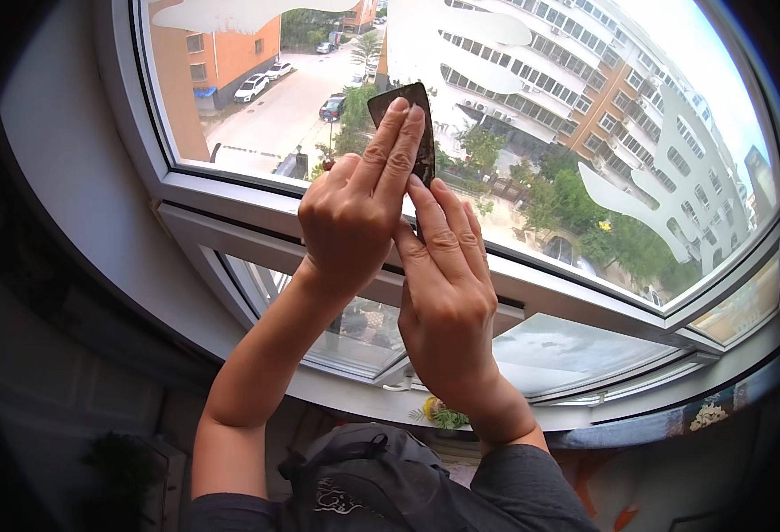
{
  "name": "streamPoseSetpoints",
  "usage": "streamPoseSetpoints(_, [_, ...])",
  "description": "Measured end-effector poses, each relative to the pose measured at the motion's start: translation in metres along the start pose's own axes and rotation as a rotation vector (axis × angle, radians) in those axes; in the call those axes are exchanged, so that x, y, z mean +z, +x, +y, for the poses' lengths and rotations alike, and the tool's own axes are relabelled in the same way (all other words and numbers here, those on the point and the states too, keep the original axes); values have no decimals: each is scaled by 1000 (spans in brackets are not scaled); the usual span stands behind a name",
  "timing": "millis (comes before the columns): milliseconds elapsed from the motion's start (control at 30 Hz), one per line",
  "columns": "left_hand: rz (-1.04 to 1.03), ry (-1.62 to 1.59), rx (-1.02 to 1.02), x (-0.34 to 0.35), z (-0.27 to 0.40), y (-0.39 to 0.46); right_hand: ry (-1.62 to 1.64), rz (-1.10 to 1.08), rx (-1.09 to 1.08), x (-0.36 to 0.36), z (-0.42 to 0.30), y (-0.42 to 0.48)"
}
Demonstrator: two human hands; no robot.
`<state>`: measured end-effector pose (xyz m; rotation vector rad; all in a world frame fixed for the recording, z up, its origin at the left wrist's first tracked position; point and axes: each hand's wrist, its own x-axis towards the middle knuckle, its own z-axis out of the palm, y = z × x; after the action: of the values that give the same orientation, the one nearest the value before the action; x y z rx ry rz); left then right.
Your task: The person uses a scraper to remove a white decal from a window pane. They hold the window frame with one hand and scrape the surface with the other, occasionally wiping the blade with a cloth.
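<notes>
A dark, flat scraper blade (424, 149) with worn, scuffed patches lies against the window glass (283, 100). Two extended fingers of my left hand (357, 193) press on the blade's face while its other fingers are curled. Just below and to the right, my right hand (453, 279) closes around the scraper's lower part, fingertips touching the blade's bottom edge. The handle is mostly hidden between my hands. Beside the blade's top, a white film decal (423, 46) with rounded finger-like lobes covers part of the pane.
More white decals stick to the glass, one at right (686, 193) and one at upper left (250, 13). White window frame bars (230, 199) cross below my hands. A potted plant (446, 415) stands by the sill. A dark backpack (363, 472) is at my chest.
</notes>
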<state>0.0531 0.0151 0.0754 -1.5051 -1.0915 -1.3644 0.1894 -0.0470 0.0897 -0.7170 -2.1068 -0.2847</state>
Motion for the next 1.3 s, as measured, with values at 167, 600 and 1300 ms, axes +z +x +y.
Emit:
streamPoseSetpoints(167, [-38,19,-37,3,8,-3,-54,-24,-1,-5,2,-2])
streamPoseSetpoints(600, [-106,-7,-58,-29,-12,10,131,-27,-31,-9,-6,17])
streamPoseSetpoints(1300, [-285,-62,-551,-128,-26,-86,157,-196,-20,-32,12,-42])
